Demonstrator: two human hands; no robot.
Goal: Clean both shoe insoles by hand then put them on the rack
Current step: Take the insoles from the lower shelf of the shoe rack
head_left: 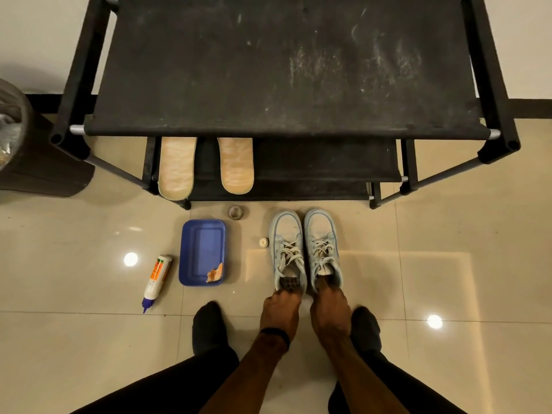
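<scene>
1. Black fabric covered the top shelf of the shoe rack [268, 70], dusty with pale scuff marks, and the rack stood against a light wall.
2. On a lower shelf, toward its left end, lay the two tan insoles: the left insole [176, 168] and the right insole [236, 165], side by side but apart, their rounded ends hanging toward the floor [74, 234].
3. Just in front of the rack on the glossy beige tiles stood a pair of pale blue sneakers, the left sneaker [287, 249] and the right sneaker [323, 246] touching each other, toes pointing at the rack.
4. The person's left hand [280, 309] gripped the heel opening of the left sneaker, fingers curled over its rim; a dark band sat on that wrist.
5. The right hand [330, 309] reached into the heel opening of the right sneaker, its fingertips tucked inside and curled on the collar.
6. Left of the shoes sat a blue tray [202, 252] with a small orange scrap [215, 275] in its near right corner.
7. Beside the tray lay a white and orange bottle [156, 279] with a blue nozzle, tipped on its side.
8. A small round cap [263, 242] rested just left of the left sneaker, and a clear ring-shaped thing [236, 212] sat near the rack's foot.
9. A dark bin [18, 138] stood at the far left.
10. The person's feet in black socks flanked the arms.
</scene>
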